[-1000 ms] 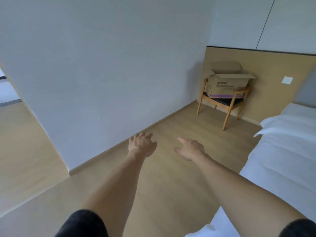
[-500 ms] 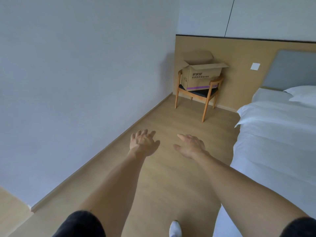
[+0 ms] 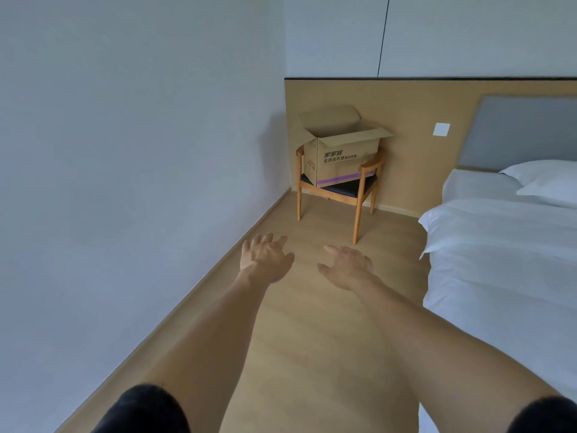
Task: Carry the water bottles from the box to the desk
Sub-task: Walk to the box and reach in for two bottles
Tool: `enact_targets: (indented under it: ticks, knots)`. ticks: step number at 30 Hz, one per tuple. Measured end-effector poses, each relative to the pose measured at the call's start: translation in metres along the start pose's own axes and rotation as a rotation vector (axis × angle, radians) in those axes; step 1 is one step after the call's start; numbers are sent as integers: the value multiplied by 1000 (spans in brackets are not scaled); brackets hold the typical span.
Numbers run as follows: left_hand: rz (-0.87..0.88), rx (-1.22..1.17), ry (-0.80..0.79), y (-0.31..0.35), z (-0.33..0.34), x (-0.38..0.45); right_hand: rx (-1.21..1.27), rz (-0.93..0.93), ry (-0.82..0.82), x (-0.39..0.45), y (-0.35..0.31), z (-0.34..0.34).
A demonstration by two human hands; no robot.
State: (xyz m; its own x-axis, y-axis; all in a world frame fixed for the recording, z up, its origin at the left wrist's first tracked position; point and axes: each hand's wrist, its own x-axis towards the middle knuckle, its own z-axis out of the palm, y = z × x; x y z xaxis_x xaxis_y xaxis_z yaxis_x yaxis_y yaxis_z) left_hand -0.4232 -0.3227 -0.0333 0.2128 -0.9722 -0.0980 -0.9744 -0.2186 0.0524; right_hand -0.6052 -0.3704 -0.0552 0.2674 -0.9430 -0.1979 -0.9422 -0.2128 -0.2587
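Early stage. Left hand [image 3: 265,260] and right hand [image 3: 346,267] out front, fingers loose, empty. Box [image 3: 340,151] sits open on chair [image 3: 359,189] in far corner, well apart. Bottles not visible; desk out of view. All carrying remains.

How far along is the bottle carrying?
Nothing looks done: no bottle or desk is in view. Both the left hand and right hand are open and empty, stretched toward the open cardboard box on the wooden chair. Reaching the box, lifting bottles and carrying them all remain.
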Motion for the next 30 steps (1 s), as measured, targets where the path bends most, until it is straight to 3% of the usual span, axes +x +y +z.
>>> enact_targets:
  ticks: [11, 30]
  knots:
    - [117, 5, -29, 54, -4, 148, 60, 98, 42, 102, 59, -38]
    - [423, -47, -59, 147, -37, 496, 132, 429, 206, 359, 130, -135]
